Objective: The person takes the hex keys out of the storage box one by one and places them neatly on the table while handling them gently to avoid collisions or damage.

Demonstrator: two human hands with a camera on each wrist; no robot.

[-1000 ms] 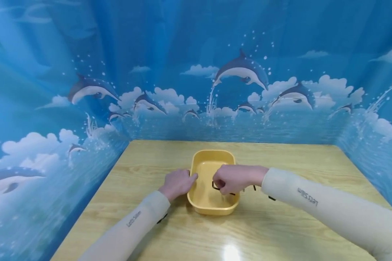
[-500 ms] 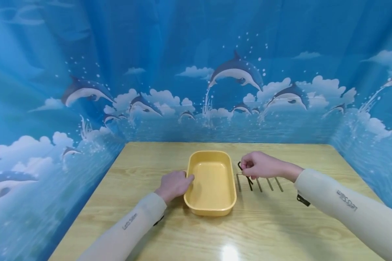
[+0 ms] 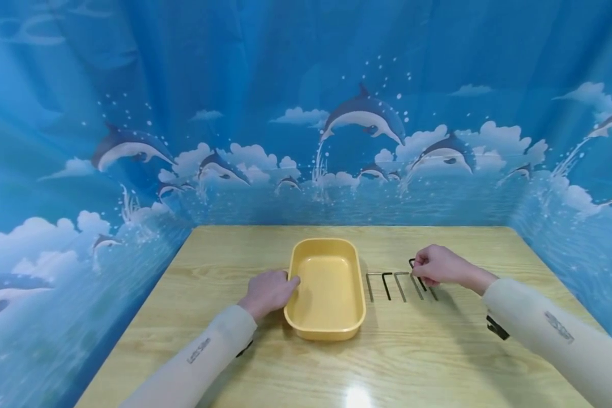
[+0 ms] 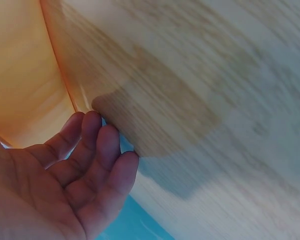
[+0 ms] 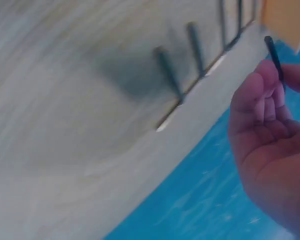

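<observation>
My left hand [image 3: 270,290] grips the left wall of a yellow plastic tray [image 3: 326,286], thumb over the rim. In the left wrist view its bent fingers [image 4: 97,157] lie along the outside, close over the table. To the right of the tray, my right hand [image 3: 445,265] pinches a black hex key [image 5: 274,54] between thumb and forefinger, over the right end of a row. Several hex keys lie side by side there, long arms toward me: one is black [image 3: 386,287], the others are greyish metal, such as the leftmost key [image 3: 369,288]. The hand partly covers the rightmost ones.
The pale wood-grain table [image 3: 224,249] is bordered at the back and sides by a blue dolphin-print curtain [image 3: 265,198]. A bright light reflection [image 3: 358,396] shows at the front. Nothing shows inside the tray.
My right hand has moved right, from over the tray to the right end of the row, carrying the black hex key. The row has come into sight. My left hand stays on the tray.
</observation>
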